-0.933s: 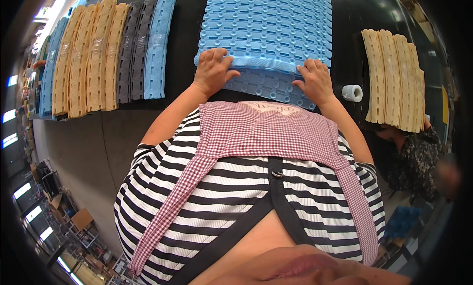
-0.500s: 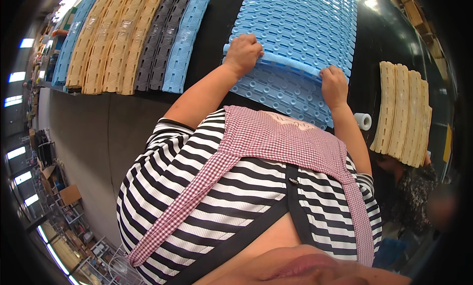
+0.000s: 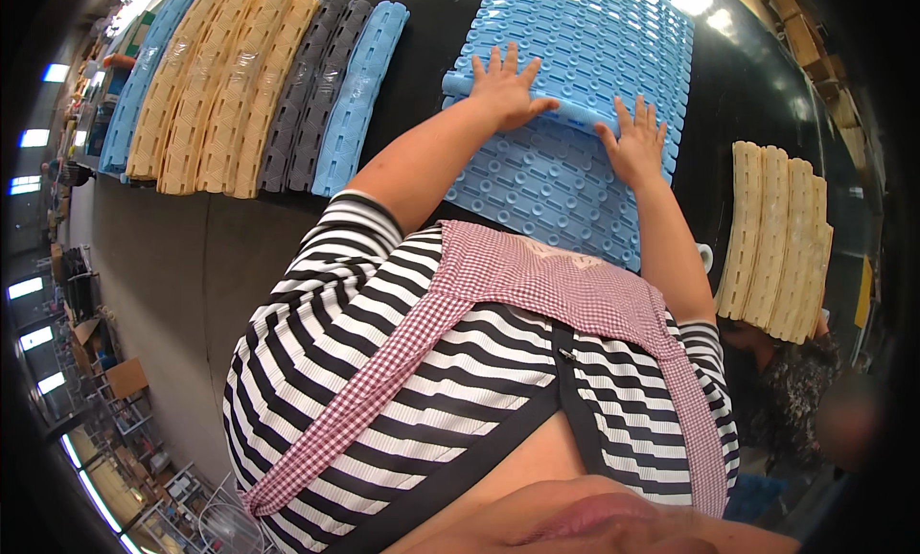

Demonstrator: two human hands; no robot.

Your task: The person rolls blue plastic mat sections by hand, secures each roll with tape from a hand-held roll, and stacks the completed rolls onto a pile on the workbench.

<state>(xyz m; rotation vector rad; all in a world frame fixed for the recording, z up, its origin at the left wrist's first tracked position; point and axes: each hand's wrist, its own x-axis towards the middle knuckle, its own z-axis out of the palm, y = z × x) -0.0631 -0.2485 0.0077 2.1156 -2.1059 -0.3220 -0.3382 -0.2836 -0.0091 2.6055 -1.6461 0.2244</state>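
A light blue plastic mat [image 3: 575, 36] with rows of round cups and slots lies on the dark table in front of me. A raised fold or roll [image 3: 573, 115] runs across it, and a blue cupped sheet [image 3: 546, 185] extends from there toward my apron. My left hand [image 3: 508, 92] presses on the left end of that fold, palm down, fingers spread. On its right end rests my right hand [image 3: 636, 147], also open with the fingers apart. Neither hand grips anything. Whether the blue layers are one mat or several, I cannot tell.
Rolled mats stand in a row at the left: blue [image 3: 361, 99], grey [image 3: 305, 94] and beige [image 3: 225, 94]. More beige rolls [image 3: 774, 238] lie at the right, near another person [image 3: 800, 391]. A white roll [image 3: 707, 257] is mostly hidden behind my right forearm.
Both hands have gone from pinching the blue mat's folded edge to lying open on the fold. My right forearm now covers most of the white roll.
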